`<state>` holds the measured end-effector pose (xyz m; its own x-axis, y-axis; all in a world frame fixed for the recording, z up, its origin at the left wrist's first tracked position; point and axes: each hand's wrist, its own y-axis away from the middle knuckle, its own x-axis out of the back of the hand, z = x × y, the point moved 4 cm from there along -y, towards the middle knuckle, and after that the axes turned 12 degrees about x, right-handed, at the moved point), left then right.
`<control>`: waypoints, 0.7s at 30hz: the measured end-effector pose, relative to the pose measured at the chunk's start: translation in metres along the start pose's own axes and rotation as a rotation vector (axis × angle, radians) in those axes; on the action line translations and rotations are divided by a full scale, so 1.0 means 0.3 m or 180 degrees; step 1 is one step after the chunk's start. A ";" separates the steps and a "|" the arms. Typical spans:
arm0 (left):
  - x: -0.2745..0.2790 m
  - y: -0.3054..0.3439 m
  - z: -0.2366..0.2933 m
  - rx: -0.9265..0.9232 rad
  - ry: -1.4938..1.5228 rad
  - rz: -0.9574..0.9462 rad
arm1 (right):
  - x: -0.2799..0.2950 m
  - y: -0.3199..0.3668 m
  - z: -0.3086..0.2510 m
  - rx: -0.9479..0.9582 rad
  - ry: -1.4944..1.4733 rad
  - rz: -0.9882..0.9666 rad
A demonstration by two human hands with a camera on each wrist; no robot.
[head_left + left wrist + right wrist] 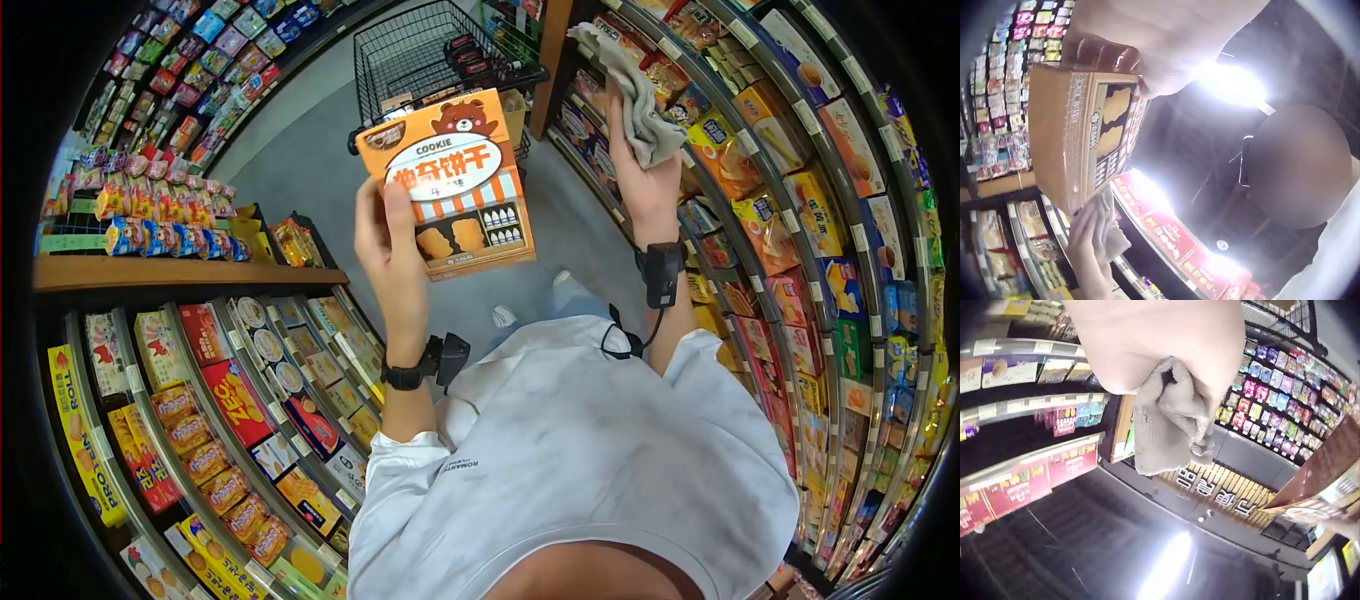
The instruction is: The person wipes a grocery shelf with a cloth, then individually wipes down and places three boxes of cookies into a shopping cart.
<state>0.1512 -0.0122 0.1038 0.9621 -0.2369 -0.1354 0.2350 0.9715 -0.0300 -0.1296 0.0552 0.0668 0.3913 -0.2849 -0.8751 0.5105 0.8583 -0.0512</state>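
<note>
An orange cookie box (470,215) with a bear on its front is held up before the chest. My left hand (398,270) grips it by its left side, the thumb lying across the printed front. In the left wrist view the plain brown side of the box (1054,137) shows below that hand. My right hand (648,190) is raised beside the right shelves and holds a crumpled grey cloth (640,100). Folds of the cloth (1163,440) hang from the right hand in the right wrist view, its fingertips hidden there.
A black wire shopping cart (400,60) with dark bottles in it stands ahead on the grey floor (300,160). Packed snack shelves (780,220) curve close along the right. On the left are low biscuit racks (220,400) and a wooden ledge (180,273) carrying small packs.
</note>
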 end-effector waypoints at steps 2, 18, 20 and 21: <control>-0.030 -0.061 -0.052 0.0373 0.0518 -0.0333 | 0.004 -0.013 -0.031 0.0009 -0.0020 -0.0146; -0.463 -0.597 -0.215 0.2291 0.4273 -0.1187 | -0.045 -0.360 -0.443 0.1107 0.1333 -0.0148; -0.521 -0.635 -0.218 0.2523 0.4441 -0.1092 | -0.056 -0.441 -0.495 0.1168 0.1766 -0.0306; -0.540 -0.658 -0.229 0.2560 0.4465 -0.1044 | -0.057 -0.471 -0.503 0.0822 0.1073 -0.0384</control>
<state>-0.0605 -0.1654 0.0637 0.0971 0.2027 -0.9744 0.8277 0.5273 0.1922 -0.3240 0.0030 0.0163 0.0673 -0.1845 -0.9805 0.7286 0.6805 -0.0780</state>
